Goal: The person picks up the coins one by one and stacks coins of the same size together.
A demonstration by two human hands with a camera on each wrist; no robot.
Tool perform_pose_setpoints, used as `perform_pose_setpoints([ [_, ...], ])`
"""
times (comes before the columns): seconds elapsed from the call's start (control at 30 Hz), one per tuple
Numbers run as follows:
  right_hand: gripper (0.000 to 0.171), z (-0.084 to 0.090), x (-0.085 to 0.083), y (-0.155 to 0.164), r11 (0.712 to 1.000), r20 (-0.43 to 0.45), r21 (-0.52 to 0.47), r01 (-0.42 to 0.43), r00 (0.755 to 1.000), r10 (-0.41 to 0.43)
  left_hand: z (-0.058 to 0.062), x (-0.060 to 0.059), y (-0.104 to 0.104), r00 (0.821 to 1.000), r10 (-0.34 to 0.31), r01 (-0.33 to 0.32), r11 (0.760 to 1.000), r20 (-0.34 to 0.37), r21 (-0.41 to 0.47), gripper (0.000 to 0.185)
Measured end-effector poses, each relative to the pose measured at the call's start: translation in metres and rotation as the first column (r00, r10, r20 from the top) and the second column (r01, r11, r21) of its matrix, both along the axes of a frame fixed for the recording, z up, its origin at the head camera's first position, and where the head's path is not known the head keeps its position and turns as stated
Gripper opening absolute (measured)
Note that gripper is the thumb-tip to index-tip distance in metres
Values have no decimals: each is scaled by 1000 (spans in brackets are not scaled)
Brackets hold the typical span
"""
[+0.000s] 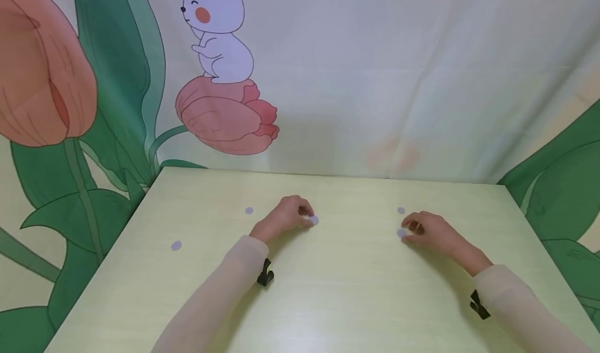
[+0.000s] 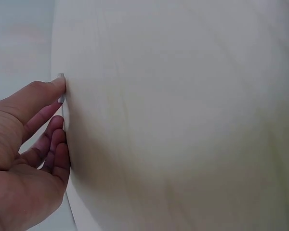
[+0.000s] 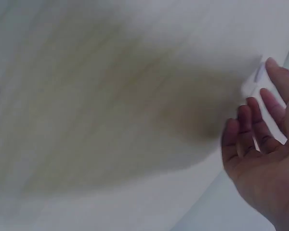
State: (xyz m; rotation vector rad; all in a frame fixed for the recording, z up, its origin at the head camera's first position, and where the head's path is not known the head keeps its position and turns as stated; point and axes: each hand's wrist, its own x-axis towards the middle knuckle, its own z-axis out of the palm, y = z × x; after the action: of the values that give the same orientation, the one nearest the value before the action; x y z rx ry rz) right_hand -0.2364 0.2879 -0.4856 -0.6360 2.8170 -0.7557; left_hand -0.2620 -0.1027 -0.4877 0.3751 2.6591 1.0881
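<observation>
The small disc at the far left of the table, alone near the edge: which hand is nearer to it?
Left. The left hand lies right of the far-left disc, touching another disc mid-table. The right hand is far across, on the right side.

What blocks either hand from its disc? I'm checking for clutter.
Nothing visible. The left hand already touches a disc, and the right hand touches another disc. The bare table lies around them.

My head camera looks down and forward over the table (image 1: pixel 328 301). Both wrist cameras sit very near my fingertips, sharing that tabletop.
</observation>
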Motion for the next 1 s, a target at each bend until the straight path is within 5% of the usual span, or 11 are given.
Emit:
perform_pose_setpoints([
  [0.43, 36, -29, 3, 15, 988, -10, -118, 99, 995, -101, -1, -2, -1, 1000, -9, 9, 1000, 8, 1, 14],
  [0.8, 28, -29, 10, 9, 974, -28, -157, 163, 985, -169, -5, -4, -3, 1000, -20, 20, 1000, -10, 18, 13],
  [1.0, 25, -25, 5, 8, 985, 8, -134, 110, 994, -110, -4, -1, -3, 1000, -17, 17, 999, -1, 30, 14],
])
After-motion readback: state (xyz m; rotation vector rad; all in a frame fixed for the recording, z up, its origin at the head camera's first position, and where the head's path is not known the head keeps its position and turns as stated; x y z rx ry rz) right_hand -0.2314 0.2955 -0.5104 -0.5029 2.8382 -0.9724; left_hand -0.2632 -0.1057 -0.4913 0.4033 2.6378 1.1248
